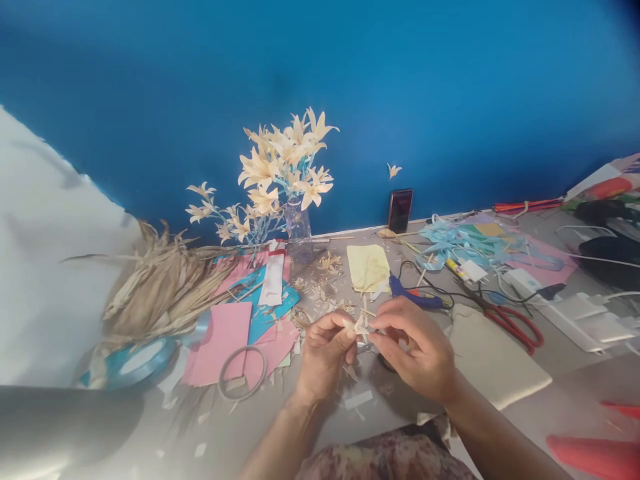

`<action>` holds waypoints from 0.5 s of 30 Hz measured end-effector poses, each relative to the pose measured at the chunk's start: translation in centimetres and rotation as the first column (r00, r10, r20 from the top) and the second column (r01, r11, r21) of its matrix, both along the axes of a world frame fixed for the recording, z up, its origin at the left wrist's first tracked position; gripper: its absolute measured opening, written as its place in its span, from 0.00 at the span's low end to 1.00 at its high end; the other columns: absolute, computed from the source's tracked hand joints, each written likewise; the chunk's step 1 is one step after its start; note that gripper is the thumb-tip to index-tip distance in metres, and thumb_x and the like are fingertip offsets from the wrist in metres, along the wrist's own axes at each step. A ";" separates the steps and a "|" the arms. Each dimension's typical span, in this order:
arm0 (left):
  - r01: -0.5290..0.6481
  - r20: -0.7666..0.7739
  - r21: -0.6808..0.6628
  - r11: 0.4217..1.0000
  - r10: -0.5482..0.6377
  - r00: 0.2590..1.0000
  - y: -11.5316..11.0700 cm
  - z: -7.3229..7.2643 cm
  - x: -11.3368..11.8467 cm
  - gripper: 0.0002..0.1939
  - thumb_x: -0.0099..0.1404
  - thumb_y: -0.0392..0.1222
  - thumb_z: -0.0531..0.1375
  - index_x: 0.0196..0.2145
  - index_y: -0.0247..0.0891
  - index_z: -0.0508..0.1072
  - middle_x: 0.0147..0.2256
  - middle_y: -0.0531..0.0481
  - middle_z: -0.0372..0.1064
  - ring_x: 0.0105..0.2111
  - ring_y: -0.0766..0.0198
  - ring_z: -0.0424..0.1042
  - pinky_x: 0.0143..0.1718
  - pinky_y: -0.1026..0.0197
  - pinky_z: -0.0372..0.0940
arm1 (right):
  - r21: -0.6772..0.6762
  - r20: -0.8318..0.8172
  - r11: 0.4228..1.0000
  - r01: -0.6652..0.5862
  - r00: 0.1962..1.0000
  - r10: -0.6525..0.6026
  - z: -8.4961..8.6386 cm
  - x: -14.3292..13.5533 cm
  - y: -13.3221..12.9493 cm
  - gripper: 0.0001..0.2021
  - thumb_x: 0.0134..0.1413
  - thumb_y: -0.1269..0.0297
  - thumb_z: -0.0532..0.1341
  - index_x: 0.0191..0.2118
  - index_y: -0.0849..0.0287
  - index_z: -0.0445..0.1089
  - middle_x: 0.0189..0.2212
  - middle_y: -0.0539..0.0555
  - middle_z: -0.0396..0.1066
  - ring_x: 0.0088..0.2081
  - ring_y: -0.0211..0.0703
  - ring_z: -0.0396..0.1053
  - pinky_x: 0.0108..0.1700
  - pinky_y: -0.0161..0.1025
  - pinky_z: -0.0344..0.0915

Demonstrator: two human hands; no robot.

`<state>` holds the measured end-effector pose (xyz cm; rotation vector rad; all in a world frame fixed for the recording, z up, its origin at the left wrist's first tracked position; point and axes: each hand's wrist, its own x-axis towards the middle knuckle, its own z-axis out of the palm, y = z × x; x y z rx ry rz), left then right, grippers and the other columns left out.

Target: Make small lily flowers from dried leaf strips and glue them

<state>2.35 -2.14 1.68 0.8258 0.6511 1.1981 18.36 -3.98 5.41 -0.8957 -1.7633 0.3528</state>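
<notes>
Between my two hands is a small cream-coloured husk flower (361, 327) with narrow petals. My left hand (327, 350) pinches its base between thumb and forefinger. From the other side, the thumb and forefinger of my right hand (420, 350) close on a petal edge; my fingers hide part of it. Beyond them, a clear bottle (299, 233) holds a bunch of finished cream flowers (285, 150) on blue-wrapped stems. To its left stands a smaller flower spray (240, 223). Husk scraps (327, 290) litter the tabletop in front of the bottle.
Dried husks (155, 280), pink paper (233, 333), a tape ring (243, 373) and blue ribbon (145, 360) lie left. Rightward are a blue glue gun (415, 293), red-handled scissors (515, 327), a folded cloth (495, 353) and a power strip (555, 310). A phone (401, 210) leans on the wall.
</notes>
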 end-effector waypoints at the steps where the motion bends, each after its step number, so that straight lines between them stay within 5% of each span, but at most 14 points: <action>1: 0.013 -0.003 -0.006 1.000 -0.013 1.000 0.0 0.0 0.0 0.13 0.56 0.45 0.69 0.26 0.35 0.71 0.23 0.56 0.67 0.15 0.76 0.57 0.19 0.68 0.52 | 0.023 0.015 1.000 -0.015 1.000 0.014 0.0 0.1 0.0 0.11 0.56 0.76 0.62 0.42 0.54 0.71 0.35 0.54 0.71 0.29 0.39 0.68 0.25 0.33 0.64; 5: 0.057 0.001 -0.035 0.998 -0.057 0.998 -0.3 0.1 0.3 0.14 0.56 0.45 0.70 0.27 0.34 0.71 0.22 0.55 0.68 0.16 0.75 0.59 0.19 0.69 0.52 | 0.079 0.095 0.996 -0.038 0.995 0.030 -0.2 0.4 0.2 0.11 0.57 0.77 0.62 0.42 0.55 0.73 0.34 0.54 0.70 0.32 0.39 0.70 0.30 0.35 0.67; 11: 0.192 0.234 -0.118 0.974 -0.161 0.959 -0.8 0.1 1.2 0.14 0.58 0.44 0.69 0.27 0.34 0.69 0.18 0.58 0.61 0.14 0.77 0.51 0.17 0.70 0.51 | 0.206 0.116 0.979 -0.006 0.993 -0.018 -0.4 0.4 0.4 0.11 0.57 0.79 0.61 0.41 0.57 0.73 0.34 0.54 0.71 0.33 0.38 0.71 0.33 0.34 0.68; 15: 0.180 0.207 -0.136 0.974 -0.149 0.967 -0.6 0.0 1.1 0.13 0.57 0.42 0.69 0.27 0.33 0.71 0.19 0.56 0.64 0.13 0.77 0.53 0.16 0.71 0.51 | 0.195 0.126 0.981 -0.022 0.992 -0.003 -0.5 0.6 0.5 0.10 0.57 0.80 0.61 0.41 0.58 0.72 0.34 0.54 0.70 0.33 0.38 0.71 0.33 0.34 0.68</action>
